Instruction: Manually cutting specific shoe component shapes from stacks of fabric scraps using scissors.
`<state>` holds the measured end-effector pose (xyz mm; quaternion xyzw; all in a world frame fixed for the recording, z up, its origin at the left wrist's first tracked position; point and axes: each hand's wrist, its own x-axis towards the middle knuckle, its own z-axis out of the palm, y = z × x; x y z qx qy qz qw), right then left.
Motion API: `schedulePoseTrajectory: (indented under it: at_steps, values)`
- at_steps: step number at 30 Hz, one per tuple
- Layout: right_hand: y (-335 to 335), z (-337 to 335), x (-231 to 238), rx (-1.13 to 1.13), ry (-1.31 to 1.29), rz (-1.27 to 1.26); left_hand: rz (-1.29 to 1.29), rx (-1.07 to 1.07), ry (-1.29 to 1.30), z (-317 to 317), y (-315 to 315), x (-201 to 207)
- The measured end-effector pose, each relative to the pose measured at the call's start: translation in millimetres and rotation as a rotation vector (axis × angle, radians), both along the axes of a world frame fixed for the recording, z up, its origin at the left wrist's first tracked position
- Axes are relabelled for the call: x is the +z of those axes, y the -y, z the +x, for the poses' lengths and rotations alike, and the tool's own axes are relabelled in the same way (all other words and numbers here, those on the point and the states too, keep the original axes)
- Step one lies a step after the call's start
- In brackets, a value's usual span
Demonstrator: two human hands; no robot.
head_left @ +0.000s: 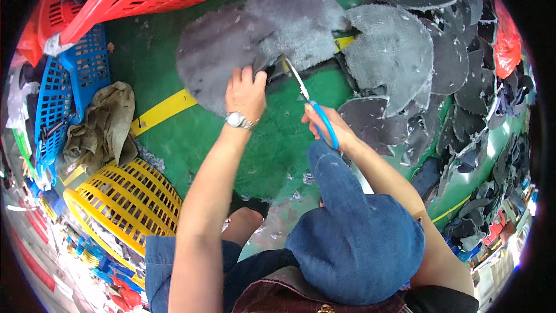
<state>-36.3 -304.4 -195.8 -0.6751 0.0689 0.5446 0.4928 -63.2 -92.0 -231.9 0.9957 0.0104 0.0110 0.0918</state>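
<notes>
Scissors [303, 90] with blue handles are in my right hand [333, 127], fingers closed round the loops. Their blades reach up and left to the edge of a grey fuzzy fabric piece [214, 52]. My left hand [246, 94], with a wristwatch on the wrist, grips the near edge of this fabric just left of the blade tips. Its fingertips are partly hidden by the cloth. A second grey fuzzy piece [295, 14] lies against the first at the upper right. Below my right hand is a rounded blue cloth item [359, 249] over my lap.
More grey fabric pieces [394, 52] are heaped on the right over the green floor [260, 162]. A red basket [133, 0], a blue basket [90, 61], a crumpled brown cloth [104, 122] and a yellow basket [130, 194] stand along the left. A red plastic bag [507, 46] is far right.
</notes>
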Motion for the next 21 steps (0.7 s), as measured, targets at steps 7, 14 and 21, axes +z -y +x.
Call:
schedulePoseTrajectory:
  at_steps: [7,14,21]
  values:
    - [39,-4,11,-0.017,0.003,-0.009,-0.341,0.023,-0.569,-47,-66,117]
    - [7,-5,-24,0.373,0.078,-0.135,-0.075,0.022,-0.674,-106,-148,165]
    - [29,-9,-12,0.296,-0.022,-0.066,0.046,0.414,-0.039,-99,-147,162]
